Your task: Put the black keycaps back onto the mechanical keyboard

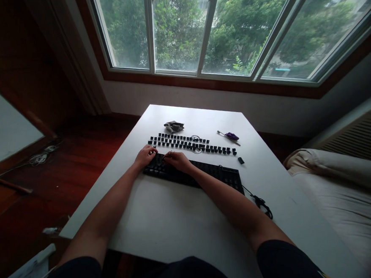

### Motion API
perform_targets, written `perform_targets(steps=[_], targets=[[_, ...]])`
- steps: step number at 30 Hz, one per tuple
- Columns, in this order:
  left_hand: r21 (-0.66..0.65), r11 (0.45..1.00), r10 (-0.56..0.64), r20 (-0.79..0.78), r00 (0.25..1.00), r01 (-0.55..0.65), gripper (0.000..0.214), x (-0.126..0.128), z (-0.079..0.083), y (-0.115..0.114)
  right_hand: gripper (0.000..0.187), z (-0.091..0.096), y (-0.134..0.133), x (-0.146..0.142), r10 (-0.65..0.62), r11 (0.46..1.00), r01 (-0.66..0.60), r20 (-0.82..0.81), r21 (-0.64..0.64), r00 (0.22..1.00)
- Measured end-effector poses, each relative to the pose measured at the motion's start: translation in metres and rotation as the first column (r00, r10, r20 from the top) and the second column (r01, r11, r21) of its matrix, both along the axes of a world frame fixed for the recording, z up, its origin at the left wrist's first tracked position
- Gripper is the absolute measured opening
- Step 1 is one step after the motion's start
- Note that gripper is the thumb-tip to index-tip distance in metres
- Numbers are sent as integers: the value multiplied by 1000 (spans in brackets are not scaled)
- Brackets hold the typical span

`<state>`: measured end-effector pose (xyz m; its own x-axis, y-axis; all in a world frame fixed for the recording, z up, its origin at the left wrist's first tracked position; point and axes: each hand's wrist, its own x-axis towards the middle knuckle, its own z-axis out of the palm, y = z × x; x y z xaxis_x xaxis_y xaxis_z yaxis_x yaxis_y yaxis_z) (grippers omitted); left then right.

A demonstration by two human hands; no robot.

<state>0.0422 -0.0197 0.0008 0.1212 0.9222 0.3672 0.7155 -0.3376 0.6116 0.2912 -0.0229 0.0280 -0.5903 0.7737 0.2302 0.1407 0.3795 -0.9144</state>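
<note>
A black keyboard (188,177) lies on the white table in front of me, partly covered by my right hand and forearm. My left hand (145,156) is at its far left corner, fingers curled and closed against the edge. Over the left part of the keys, my right hand (178,160) is closed in a pinch. Whatever sits between those fingertips is too small and dark to name. Just beyond the keyboard, loose black keycaps (186,145) stand in several rows. A thin clear ring-shaped piece (197,151) lies among them.
On the white table (165,216) are a crumpled grey cloth (173,126), a purple item beside a thin brush-like tool (231,136), and a small black block (241,161). A coiled black cable (262,204) lies right of the keyboard. A cushioned seat (344,191) stands at the right.
</note>
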Motion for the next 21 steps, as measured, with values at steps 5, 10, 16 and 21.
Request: perform_targets(steps=[5, 10, 16, 21], targets=[[-3, 1000, 6, 1, 1000, -6, 20, 0, 1, 0, 31, -3, -1, 1, 10, 996, -16, -70, -84, 997], [-12, 1000, -7, -1, 1000, 7, 21, 0, 1, 0, 30, -3, 0, 0, 17, 994, -27, -93, -110, 996], [-13, 1000, -11, -10, 1000, 11, 21, -1, 1, 0, 27, -11, 4, -3, 0, 976, -28, -125, -218, 992], [-16, 1000, -15, -4, 1000, 15, 22, -1, 0, 1, 17, 11, 0, -8, 28, 998, -34, 115, 55, 993]])
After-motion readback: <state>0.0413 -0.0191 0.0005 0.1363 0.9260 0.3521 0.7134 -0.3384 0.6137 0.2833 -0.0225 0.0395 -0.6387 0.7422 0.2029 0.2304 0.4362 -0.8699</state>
